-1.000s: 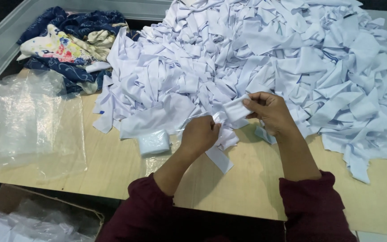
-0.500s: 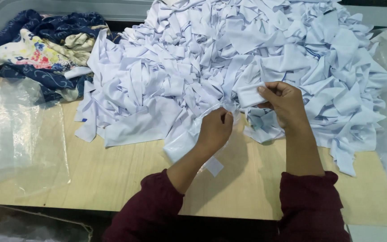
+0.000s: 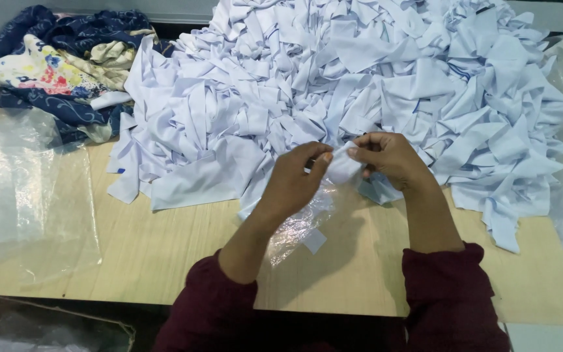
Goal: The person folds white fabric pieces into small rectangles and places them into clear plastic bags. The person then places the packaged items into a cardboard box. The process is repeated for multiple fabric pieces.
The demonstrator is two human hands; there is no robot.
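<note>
- Change since half a second ago: both hands have drawn closer together over the table edge of the heap, and a clear plastic bag [image 3: 298, 225] now hangs below the left hand, where only a small white patch lay before.
- Far left of the grip: a sheet of clear, crinkled plastic film [image 3: 27, 195] lies flat on the wooden table [image 3: 164, 251], probably kept there as packing stock.
- Up and left of the grip: a bundle of dark blue and floral printed fabric [image 3: 53, 72], soft and crumpled, sits apart from the white goods.
- Left hand [image 3: 294, 179]: closed in a narrow pinch, thumb and forefinger on the left edge of the small white folded piece [image 3: 345, 166], with the bag trailing beneath the wrist.
- Between the hands: the folded piece is smooth white knit, held taut just above the table, directly in front of the heap.
- Right hand [image 3: 389, 160]: fingertips closed on the right edge of the same piece, so the two pinches keep it spread.
- Behind and right of the grip: a large heap of white cloth strips [image 3: 360, 72], limp and tangled.
- Below the grip: a small white square tag [image 3: 314, 241] lies flat on the table.
</note>
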